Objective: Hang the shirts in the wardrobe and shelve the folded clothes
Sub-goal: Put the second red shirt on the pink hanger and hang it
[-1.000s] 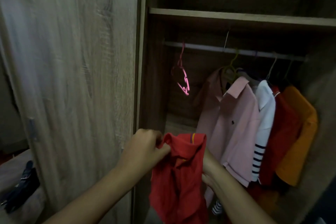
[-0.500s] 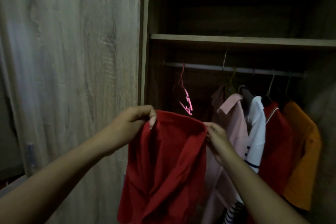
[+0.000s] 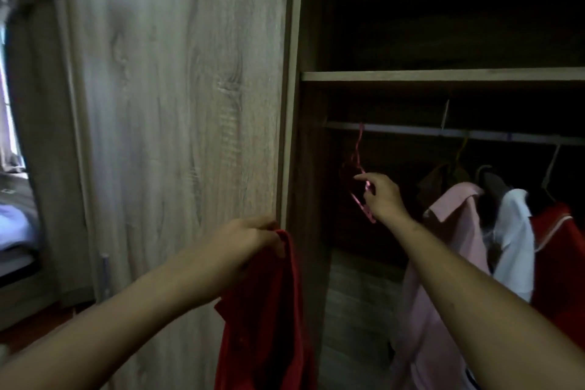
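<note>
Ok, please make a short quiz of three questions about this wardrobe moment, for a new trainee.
1. True or false: the left hand holds the red shirt outside the wardrobe opening.
2. What does the right hand reach for? A) the shelf B) the pink hanger C) the pink shirt
3. Fill in: the pink hanger hangs from the ____, to the left of the hung shirts.

Key:
1. True. The shirt hangs from that hand, in front of the door's edge.
2. B. The fingers are at the empty hanger; a firm grip cannot be told.
3. rail
</note>
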### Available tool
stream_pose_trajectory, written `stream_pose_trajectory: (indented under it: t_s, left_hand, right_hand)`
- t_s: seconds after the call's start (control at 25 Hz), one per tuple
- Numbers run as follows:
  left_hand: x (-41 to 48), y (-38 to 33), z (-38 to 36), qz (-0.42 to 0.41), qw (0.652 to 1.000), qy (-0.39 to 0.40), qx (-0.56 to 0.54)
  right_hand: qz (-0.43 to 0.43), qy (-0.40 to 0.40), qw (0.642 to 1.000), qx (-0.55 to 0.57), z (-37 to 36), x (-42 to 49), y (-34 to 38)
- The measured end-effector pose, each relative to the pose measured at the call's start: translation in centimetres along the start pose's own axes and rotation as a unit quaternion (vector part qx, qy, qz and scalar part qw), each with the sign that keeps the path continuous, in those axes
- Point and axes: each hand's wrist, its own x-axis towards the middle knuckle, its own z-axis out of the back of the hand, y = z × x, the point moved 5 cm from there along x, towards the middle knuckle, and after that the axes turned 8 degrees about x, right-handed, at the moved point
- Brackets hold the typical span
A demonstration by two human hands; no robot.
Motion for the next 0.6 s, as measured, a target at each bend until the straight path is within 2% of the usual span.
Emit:
stream_pose_trajectory:
  t_s: [0.12,0.24,0.32,0.48,0.6]
  left_hand:
    - [-0.9,1.0,0.8,0.054,0.998,-0.005,-0.007]
    - [-2.0,1.1,1.5,0.04,0.998,-0.006,0.054]
    - [-1.9,1.6,1.2,0.04,0.999,-0.008,0.036]
    - [-0.7,2.0,-0.1,0.053,0.998,-0.026,0.01]
    - [0.6,1.2,-1.3,0.051,0.998,-0.032,-0.025]
  right_hand:
    - [-0.044,-0.02,0.998,0.033,-1.5,2.1,-1.4]
    - [-0.047,-0.084,0.991,0.091,-2.0,2.8,-2.0]
    - [-0.022,-0.103,0.986,0.13,-2.1,2.2,-2.2]
    - [0.055,-0.155,0.953,0.253,-1.7,-3.1,-4.4]
    - [-0.004,-0.129,0.955,0.269,-3.0,-8.0,-9.3]
